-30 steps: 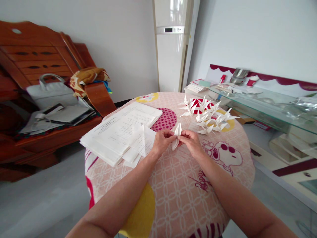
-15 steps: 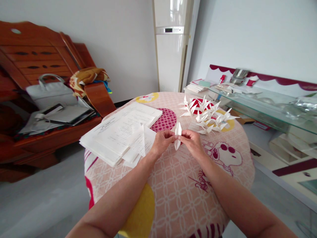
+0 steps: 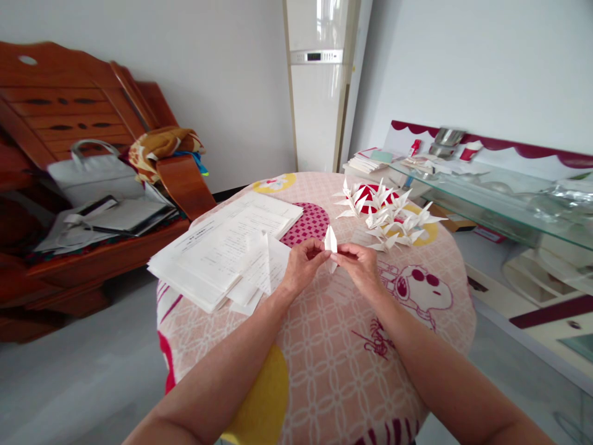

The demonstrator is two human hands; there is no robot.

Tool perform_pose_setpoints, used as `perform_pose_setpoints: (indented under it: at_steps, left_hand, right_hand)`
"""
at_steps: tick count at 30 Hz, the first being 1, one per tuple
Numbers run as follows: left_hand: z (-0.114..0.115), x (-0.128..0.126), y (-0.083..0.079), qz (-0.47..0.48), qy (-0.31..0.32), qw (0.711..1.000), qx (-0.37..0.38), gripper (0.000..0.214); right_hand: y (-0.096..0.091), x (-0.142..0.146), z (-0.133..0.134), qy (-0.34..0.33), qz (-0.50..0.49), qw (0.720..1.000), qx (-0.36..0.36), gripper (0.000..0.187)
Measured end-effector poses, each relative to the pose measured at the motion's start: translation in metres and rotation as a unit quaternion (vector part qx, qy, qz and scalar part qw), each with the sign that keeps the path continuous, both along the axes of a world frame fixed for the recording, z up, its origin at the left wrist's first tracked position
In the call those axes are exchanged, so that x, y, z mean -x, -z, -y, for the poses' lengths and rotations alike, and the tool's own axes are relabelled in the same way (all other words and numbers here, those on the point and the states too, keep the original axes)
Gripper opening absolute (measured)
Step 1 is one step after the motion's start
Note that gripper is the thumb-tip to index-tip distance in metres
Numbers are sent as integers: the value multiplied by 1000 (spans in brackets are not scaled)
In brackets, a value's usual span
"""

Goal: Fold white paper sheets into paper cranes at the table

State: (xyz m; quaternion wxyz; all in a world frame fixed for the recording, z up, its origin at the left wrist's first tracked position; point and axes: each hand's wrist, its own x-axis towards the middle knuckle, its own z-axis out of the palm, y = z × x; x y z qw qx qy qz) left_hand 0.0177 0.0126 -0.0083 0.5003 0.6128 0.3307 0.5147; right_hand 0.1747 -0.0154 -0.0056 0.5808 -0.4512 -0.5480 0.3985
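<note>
My left hand (image 3: pixel 302 267) and my right hand (image 3: pixel 359 264) meet above the middle of a round table with a pink patterned cloth (image 3: pixel 324 364). Both pinch a small folded piece of white paper (image 3: pixel 330 243), which stands upright between the fingertips. A pile of finished white paper cranes (image 3: pixel 386 213) lies on the cloth just beyond my right hand. A stack of printed white sheets (image 3: pixel 227 247) lies to the left of my left hand, with some folded sheets at its near edge.
A wooden bench (image 3: pixel 69 185) at the left carries a white bag (image 3: pixel 95 176), papers and a bundled cloth (image 3: pixel 160 145). A tall white air-conditioning unit (image 3: pixel 319 86) stands behind the table. A glass-topped stand (image 3: pixel 500 201) with small items runs along the right wall.
The folded paper has turned more upright and looks shorter between my fingers. My fingertips have closed in over its lower part. Both hands stay in the same spot.
</note>
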Motion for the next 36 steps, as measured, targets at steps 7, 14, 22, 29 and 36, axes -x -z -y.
perform_pose_setpoints:
  at_steps: [7, 14, 22, 29, 36]
  left_hand:
    - [1, 2, -2, -53, -28, 997, -49, 23]
    - [3, 2, -2, -57, -46, 996, -43, 18]
    - [5, -1, -3, 4, -25, 1000, 8, 16]
    - [6, -2, -3, 16, -22, 1000, 12, 17]
    - [5, -2, 0, 50, 10, 998, 46, 21]
  right_hand:
    - [-3, -2, 2, 18, 95, 992, -82, 17]
    - [-2, 0, 5, 31, 203, 964, -170, 20]
    - [-5, 1, 9, 60, 260, 943, -200, 24]
    - [-4, 1, 9, 85, 243, 940, -226, 13]
    - [-5, 1, 8, 86, 204, 955, -199, 10]
